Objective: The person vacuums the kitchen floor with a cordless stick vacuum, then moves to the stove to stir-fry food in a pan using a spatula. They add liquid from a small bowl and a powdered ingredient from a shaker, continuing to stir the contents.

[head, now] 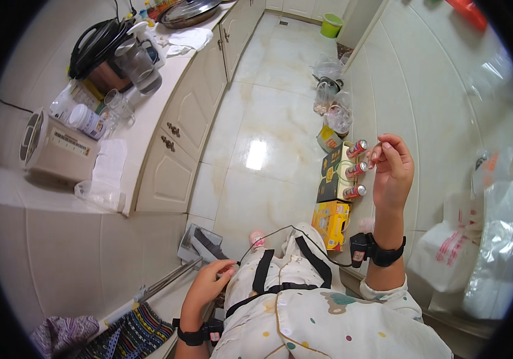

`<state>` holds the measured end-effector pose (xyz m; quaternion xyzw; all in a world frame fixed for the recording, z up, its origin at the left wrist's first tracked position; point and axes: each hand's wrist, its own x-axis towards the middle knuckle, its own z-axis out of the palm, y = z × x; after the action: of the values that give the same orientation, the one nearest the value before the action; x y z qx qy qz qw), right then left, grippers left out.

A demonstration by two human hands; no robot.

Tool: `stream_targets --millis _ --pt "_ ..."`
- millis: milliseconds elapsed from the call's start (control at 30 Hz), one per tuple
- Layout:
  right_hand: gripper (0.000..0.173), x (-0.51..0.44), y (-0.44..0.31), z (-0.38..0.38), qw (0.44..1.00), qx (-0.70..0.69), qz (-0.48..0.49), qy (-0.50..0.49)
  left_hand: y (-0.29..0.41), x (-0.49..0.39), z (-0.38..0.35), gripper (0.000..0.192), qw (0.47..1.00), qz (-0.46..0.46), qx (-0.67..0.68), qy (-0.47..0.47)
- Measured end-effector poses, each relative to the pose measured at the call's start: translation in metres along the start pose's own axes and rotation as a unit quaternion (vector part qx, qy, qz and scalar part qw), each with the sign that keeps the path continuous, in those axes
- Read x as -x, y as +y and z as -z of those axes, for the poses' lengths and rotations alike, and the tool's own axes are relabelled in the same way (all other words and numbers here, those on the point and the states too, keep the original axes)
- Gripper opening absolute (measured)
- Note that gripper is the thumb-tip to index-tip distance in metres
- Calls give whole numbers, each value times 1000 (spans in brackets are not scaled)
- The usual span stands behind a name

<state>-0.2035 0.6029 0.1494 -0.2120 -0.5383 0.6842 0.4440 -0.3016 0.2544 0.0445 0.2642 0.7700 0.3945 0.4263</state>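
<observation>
My right hand [391,168] is raised at the right by the tiled wall, its fingers loosely curled and holding nothing. Just left of it, three red cans [356,169] with silver tops stand in a row on a dark green and cream carton [332,175]. A yellow carton [332,222] adjoins that one on the near side. My left hand [214,278] hangs low beside my left thigh, fingers slightly bent, with nothing in it. Near it are a grey dustpan [193,244] and a dark-bristled broom [209,244]. A black cable [301,229] runs across my lap to the right wrist strap.
Along the left counter [149,130] stand a pressure cooker [104,58], a glass jug [137,67], glass mugs [119,105] and an electric water dispenser [59,143]. Bagged goods [338,117] line the right wall. A green bucket [331,25] stands far off. Plastic bags [449,251] hang at right.
</observation>
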Motion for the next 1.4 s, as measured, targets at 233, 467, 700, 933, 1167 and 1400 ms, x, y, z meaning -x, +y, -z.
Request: stream_targets --millis 233,467,700,933,1167,1400 --pt "13 -98 33 -2 999 -12 10 -35 7 -28 -5 23 994 70 47 76" --pt "13 -227 77 5 992 -39 -40 -116 69 -83 -48 23 969 152 98 168" --pt "13 -340 102 20 976 -37 -97 -191 155 -172 -105 23 954 128 146 227" --pt "13 -387 130 6 952 -31 -146 -267 197 -199 -130 42 920 163 213 287" --pt "11 -401 135 2 947 -10 -143 -287 235 -241 -106 51 935 18 99 341" --pt "11 -437 117 17 969 15 -91 -228 229 -285 -55 12 977 -52 -27 205"
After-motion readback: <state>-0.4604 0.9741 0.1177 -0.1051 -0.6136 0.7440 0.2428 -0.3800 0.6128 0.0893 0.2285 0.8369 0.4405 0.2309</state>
